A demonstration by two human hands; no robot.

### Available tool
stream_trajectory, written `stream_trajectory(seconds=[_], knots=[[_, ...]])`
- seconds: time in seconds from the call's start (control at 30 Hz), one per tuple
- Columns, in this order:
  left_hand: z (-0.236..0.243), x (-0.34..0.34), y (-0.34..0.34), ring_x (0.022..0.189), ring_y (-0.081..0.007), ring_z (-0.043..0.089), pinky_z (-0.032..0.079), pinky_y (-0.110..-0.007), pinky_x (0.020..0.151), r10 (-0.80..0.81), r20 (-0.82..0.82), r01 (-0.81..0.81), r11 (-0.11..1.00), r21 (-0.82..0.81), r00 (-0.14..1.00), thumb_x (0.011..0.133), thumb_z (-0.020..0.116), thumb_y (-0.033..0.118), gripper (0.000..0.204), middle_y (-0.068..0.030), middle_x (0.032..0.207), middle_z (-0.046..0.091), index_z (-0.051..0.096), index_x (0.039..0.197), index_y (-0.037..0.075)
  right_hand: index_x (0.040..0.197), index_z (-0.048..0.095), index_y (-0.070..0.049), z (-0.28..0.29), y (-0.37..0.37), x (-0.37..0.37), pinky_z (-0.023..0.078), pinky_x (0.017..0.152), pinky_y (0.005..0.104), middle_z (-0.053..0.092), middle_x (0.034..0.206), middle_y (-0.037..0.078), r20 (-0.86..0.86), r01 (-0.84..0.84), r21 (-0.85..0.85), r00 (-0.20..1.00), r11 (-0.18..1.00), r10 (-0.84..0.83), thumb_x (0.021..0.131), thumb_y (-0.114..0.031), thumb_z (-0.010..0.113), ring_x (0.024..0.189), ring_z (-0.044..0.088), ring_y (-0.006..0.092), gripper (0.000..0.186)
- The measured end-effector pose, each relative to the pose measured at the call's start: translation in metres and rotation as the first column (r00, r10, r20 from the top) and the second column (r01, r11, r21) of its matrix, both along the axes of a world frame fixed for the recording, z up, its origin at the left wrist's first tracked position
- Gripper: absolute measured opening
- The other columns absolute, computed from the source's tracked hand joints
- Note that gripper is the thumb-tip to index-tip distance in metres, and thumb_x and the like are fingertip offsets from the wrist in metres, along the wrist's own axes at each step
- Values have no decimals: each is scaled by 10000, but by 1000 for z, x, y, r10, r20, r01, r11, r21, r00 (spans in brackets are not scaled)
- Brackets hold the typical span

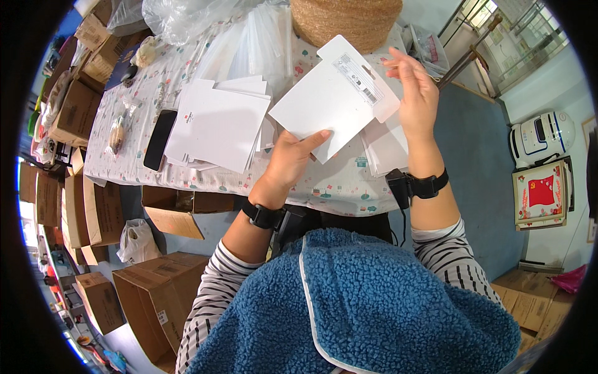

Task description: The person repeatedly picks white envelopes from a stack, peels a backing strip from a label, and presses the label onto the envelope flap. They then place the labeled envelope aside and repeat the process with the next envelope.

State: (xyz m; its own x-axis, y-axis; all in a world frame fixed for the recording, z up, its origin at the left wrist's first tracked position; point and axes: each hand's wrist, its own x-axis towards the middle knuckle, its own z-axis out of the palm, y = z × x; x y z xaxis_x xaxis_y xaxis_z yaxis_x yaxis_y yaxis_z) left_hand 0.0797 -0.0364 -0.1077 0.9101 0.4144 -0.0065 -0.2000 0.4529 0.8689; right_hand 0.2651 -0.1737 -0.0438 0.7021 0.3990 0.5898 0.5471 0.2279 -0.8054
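Observation:
My left hand (293, 156) grips a white card (324, 109) near its lower edge, thumb on top. The card is tilted and has a tab with a slot and a printed label. My right hand (414, 93) is raised beside that tab, fingers loosely bent and apart; a thin pale strand shows by its fingers, and I cannot make out whether it is held. A stack of white cards (215, 124) lies on the patterned cloth to the left. More white sheets (383, 146) lie under my right hand.
A black phone (159, 140), clear plastic bags (243, 50) and a woven straw basket (346, 19) are on the table (212, 187). Cardboard boxes (152, 299) stand at left and below. A white appliance (542, 137) and framed pictures (539, 193) are at the right wall.

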Motion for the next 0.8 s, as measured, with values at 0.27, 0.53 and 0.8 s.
stream_trajectory(seconds=[0.27,0.53,0.8], knots=[[11,-6,5,977,-217,684,585,-311,650,-56,49,64,982,-178,997,909,621,27,508,-144,1206,630,456,1386,-38,1248,652,21,4,-9,22,512,811,272,697,1035,76,-423,-187,-118,898,975,121,1048,-190,531,910,650,129,315],[16,-10,8,1131,-244,634,543,-341,914,-97,9,96,957,-274,995,811,633,45,684,-174,1275,599,388,1442,-57,1212,657,25,10,-10,8,541,807,241,706,1087,72,-597,-472,-3,708,882,377,1013,-168,581,944,681,118,288],[16,-10,8,1174,-272,615,482,-365,1029,-95,-5,90,956,-280,995,804,638,43,691,-182,1315,586,392,1441,-66,1259,604,49,3,-14,4,549,834,256,687,1139,102,-583,-600,159,584,784,565,991,-113,514,986,681,132,325]])
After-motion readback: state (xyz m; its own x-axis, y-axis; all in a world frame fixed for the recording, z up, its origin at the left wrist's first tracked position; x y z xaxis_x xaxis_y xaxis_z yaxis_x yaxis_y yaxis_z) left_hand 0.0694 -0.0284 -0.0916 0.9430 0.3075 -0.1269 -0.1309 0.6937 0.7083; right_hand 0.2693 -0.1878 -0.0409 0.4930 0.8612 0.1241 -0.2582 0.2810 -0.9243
